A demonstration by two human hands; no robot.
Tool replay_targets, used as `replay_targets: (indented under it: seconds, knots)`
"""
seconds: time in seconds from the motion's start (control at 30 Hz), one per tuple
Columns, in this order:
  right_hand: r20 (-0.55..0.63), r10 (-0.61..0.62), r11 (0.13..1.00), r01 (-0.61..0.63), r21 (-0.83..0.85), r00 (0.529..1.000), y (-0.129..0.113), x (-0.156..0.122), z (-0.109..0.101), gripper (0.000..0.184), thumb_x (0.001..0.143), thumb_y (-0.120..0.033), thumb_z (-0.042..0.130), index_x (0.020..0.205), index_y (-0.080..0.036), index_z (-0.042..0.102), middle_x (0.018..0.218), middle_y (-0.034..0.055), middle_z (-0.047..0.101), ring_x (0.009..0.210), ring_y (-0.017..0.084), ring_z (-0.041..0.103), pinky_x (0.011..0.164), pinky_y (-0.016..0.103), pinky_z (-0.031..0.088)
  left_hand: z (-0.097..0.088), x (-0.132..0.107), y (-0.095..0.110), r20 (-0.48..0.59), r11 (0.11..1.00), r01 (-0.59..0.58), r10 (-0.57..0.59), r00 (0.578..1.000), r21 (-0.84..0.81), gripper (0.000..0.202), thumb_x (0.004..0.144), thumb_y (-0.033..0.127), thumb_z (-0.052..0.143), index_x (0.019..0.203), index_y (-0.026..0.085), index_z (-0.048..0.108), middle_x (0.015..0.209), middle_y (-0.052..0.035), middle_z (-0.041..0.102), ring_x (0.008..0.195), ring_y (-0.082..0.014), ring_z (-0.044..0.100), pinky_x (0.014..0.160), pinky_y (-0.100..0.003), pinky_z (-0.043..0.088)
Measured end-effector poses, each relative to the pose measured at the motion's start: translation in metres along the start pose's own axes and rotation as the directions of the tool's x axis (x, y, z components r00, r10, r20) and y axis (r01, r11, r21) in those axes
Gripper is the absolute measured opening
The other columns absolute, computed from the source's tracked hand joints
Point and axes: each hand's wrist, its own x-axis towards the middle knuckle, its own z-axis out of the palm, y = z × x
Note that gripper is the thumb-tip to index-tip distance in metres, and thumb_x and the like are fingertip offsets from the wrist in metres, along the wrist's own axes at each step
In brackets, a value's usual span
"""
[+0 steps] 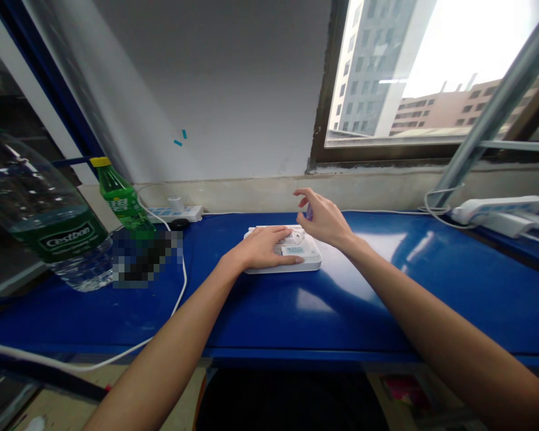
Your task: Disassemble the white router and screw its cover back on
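Note:
My left hand (264, 248) lies flat on top of a flat white plastic box (282, 268), its fingers spread over the lid and a printed label. A coiled white cable (297, 236) sits on the box beside my left fingertips. My right hand (323, 219) is raised just above the box's far right corner. Its fingers pinch a small purple object (309, 212), mostly hidden by the fingers. I cannot tell what the object is.
The glossy blue desk holds a large water bottle (45, 215) and a green bottle (122, 197) at left, beside a pixelated patch. White power strips (175, 212) (498, 209) with cords lie along the wall, under a window and a metal pole.

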Motion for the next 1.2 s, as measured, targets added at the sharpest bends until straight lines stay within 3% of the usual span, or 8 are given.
replay_targets:
  seconds: [0.1, 0.3, 0.47, 0.67, 0.8, 0.87, 1.03, 1.2]
  knots:
    - [-0.002, -0.047, 0.998, 0.047, 0.036, 0.999, 0.0025, 0.0001, 0.0009, 0.041, 0.087, -0.020, 0.055, 0.128, -0.022, 0.056, 0.097, 0.0064, 0.069, 0.076, 0.020, 0.062, 0.073, 0.032, 0.045, 0.0002, -0.0002, -0.0003, -0.005, 1.000, 0.002, -0.002, 1.000, -0.005, 0.099, 0.081, 0.088, 0.048, 0.153, 0.020, 0.046, 0.158, -0.0093, 0.044, 0.145, -0.0319, 0.042, 0.123, -0.042, 0.029]
    - [0.012, -0.014, 1.000, 0.014, -0.013, 1.000, 0.0005, -0.0018, 0.0013, 0.059, 0.074, -0.012, 0.056, 0.132, -0.023, 0.055, 0.107, 0.0069, 0.067, 0.070, 0.016, 0.058, 0.070, 0.031, 0.045, -0.0017, -0.0009, 0.0024, -0.004, 1.000, -0.013, 0.013, 1.000, -0.001, 0.095, 0.083, 0.085, 0.049, 0.151, 0.019, 0.048, 0.158, -0.0092, 0.044, 0.145, -0.0314, 0.043, 0.122, -0.043, 0.030]
    - [-0.002, -0.056, 0.998, 0.056, 0.031, 0.998, 0.0015, -0.0014, 0.0038, 0.041, 0.088, -0.020, 0.052, 0.129, -0.022, 0.057, 0.098, 0.0063, 0.068, 0.073, 0.018, 0.060, 0.071, 0.032, 0.044, -0.0029, -0.0015, 0.0042, -0.005, 1.000, -0.015, 0.015, 1.000, -0.001, 0.095, 0.083, 0.086, 0.048, 0.150, 0.018, 0.049, 0.157, -0.0103, 0.046, 0.145, -0.0304, 0.043, 0.123, -0.042, 0.029]
    - [0.011, -0.035, 0.999, 0.035, -0.010, 0.999, 0.0022, -0.0025, 0.0035, 0.056, 0.078, -0.013, 0.055, 0.133, -0.025, 0.054, 0.105, 0.0058, 0.068, 0.071, 0.017, 0.059, 0.071, 0.031, 0.044, -0.0031, -0.0016, 0.0040, -0.001, 1.000, -0.008, 0.008, 1.000, 0.003, 0.091, 0.084, 0.084, 0.049, 0.150, 0.021, 0.050, 0.158, -0.0084, 0.045, 0.145, -0.0311, 0.043, 0.122, -0.042, 0.031]
    - [0.008, -0.059, 0.998, 0.059, 0.020, 0.998, 0.0036, -0.0028, 0.0030, 0.043, 0.089, -0.023, 0.055, 0.133, -0.023, 0.055, 0.100, 0.0067, 0.068, 0.079, 0.020, 0.062, 0.073, 0.033, 0.045, -0.0025, -0.0012, 0.0035, 0.004, 1.000, 0.001, -0.001, 1.000, 0.001, 0.094, 0.083, 0.085, 0.048, 0.152, 0.021, 0.047, 0.158, -0.0087, 0.044, 0.145, -0.0318, 0.042, 0.122, -0.043, 0.030]
    - [0.001, -0.088, 0.996, 0.088, 0.035, 0.996, 0.0040, -0.0027, 0.0025, 0.043, 0.089, -0.018, 0.052, 0.132, -0.022, 0.055, 0.099, 0.0072, 0.068, 0.081, 0.021, 0.063, 0.074, 0.033, 0.046, -0.0019, -0.0009, 0.0029, 0.006, 1.000, 0.008, -0.008, 1.000, -0.002, 0.097, 0.082, 0.087, 0.048, 0.153, 0.021, 0.046, 0.158, -0.0089, 0.044, 0.146, -0.0318, 0.042, 0.123, -0.043, 0.029]
    - [0.003, -0.047, 0.999, 0.047, 0.009, 0.999, 0.0021, -0.0028, 0.0002, 0.063, 0.076, -0.011, 0.057, 0.137, -0.024, 0.051, 0.112, 0.0072, 0.066, 0.067, 0.015, 0.057, 0.071, 0.031, 0.047, -0.0009, -0.0004, 0.0013, -0.002, 1.000, -0.015, 0.015, 1.000, 0.004, 0.097, 0.083, 0.087, 0.047, 0.152, 0.019, 0.048, 0.158, -0.0089, 0.045, 0.145, -0.0317, 0.043, 0.122, -0.043, 0.030]
    - [0.004, -0.090, 0.995, 0.090, 0.049, 0.996, 0.0033, -0.0024, 0.0002, 0.051, 0.086, -0.016, 0.053, 0.137, -0.023, 0.051, 0.103, 0.0074, 0.067, 0.066, 0.015, 0.057, 0.072, 0.032, 0.048, -0.0002, 0.0002, 0.0004, 0.001, 1.000, -0.003, 0.003, 1.000, 0.005, 0.097, 0.082, 0.088, 0.047, 0.152, 0.021, 0.047, 0.158, -0.0089, 0.044, 0.146, -0.0306, 0.042, 0.123, -0.042, 0.028]
